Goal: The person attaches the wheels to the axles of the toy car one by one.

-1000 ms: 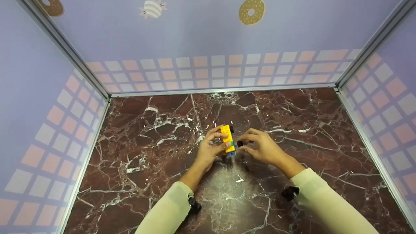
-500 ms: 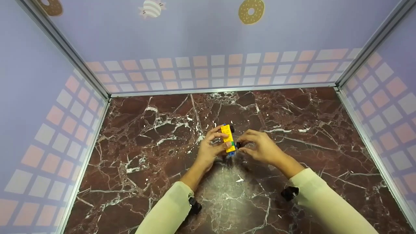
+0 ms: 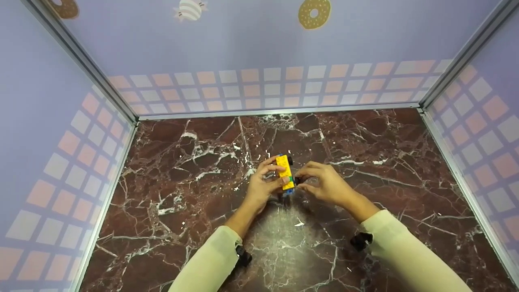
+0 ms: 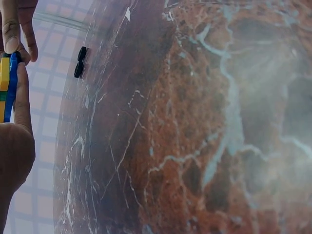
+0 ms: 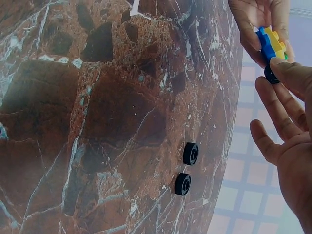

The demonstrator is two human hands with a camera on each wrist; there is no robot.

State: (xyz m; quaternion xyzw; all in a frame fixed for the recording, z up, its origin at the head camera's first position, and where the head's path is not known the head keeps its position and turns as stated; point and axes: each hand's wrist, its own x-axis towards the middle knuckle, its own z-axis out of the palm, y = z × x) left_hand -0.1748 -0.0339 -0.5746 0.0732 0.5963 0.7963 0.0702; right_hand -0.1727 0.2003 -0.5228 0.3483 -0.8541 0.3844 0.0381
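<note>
The left hand (image 3: 259, 188) grips a toy block vehicle (image 3: 284, 164), yellow on top with a green piece and a blue base, held over the table. A black wheel shows at its far right side. At the near right side the right hand (image 3: 330, 184) pinches another black wheel (image 5: 271, 74) between thumb and fingers, against the blue base (image 5: 266, 44). In the left wrist view the left hand (image 4: 14, 151) lies along the blue base (image 4: 11, 80), partly cut off by the frame edge.
Two loose black wheels (image 5: 190, 153) lie close together on the marbled table (image 5: 107, 112). Panels with pink and white squares (image 3: 271, 89) enclose its back, left and right sides. A small white mark (image 3: 299, 224) shows near the front.
The right hand has moved its wheel slightly left, from a small gap away to against the vehicle's side. The left hand keeps its grip, nearly still.
</note>
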